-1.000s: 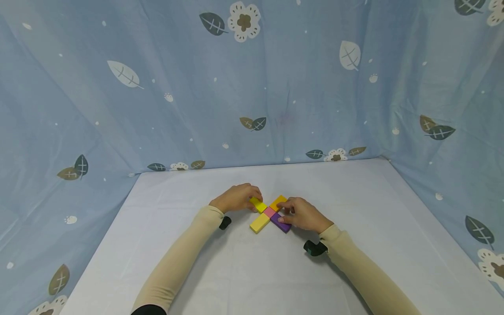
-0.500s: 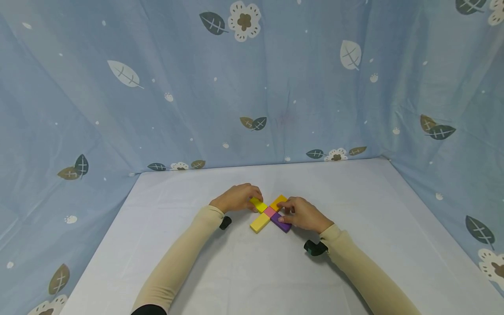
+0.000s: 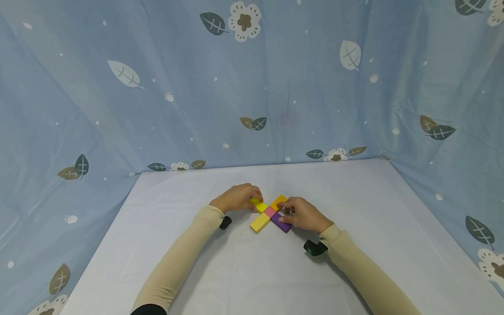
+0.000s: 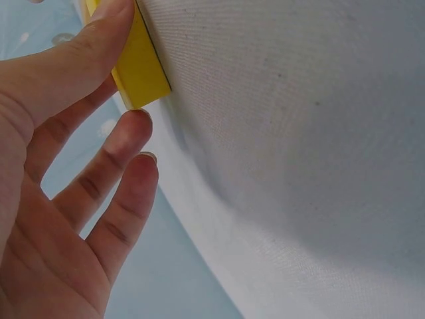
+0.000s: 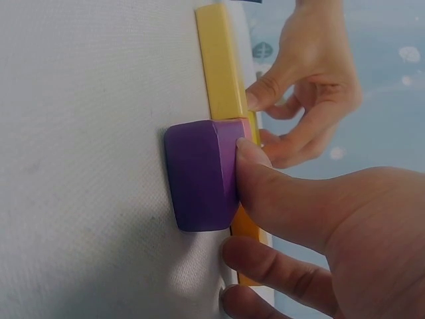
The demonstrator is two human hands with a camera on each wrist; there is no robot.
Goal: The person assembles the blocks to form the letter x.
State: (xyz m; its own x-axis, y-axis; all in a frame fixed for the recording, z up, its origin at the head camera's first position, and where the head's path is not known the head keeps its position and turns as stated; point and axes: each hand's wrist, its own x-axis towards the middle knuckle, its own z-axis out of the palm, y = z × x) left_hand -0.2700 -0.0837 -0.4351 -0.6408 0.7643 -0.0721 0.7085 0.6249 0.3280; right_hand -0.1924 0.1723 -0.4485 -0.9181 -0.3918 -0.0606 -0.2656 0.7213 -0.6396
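On the white surface, several blocks form a cross around a small pink piece (image 3: 269, 212). My left hand (image 3: 238, 197) pinches the bright yellow block (image 4: 143, 73) at the far left, its thumb along one face and a finger behind. My right hand (image 3: 305, 213) lies over the right side of the cross. Its thumb rests on the purple block (image 5: 196, 176) at the near right, and its index fingertip touches the orange block (image 3: 278, 201) at the far right. The paler yellow block (image 5: 221, 63) at the near left is touched by neither hand in the head view.
A white cloth (image 3: 252, 271) covers the table. Blue patterned curtain (image 3: 189, 87) hangs behind it and along both sides. Dark wrist devices (image 3: 315, 248) sit below both wrists, close over the cloth.
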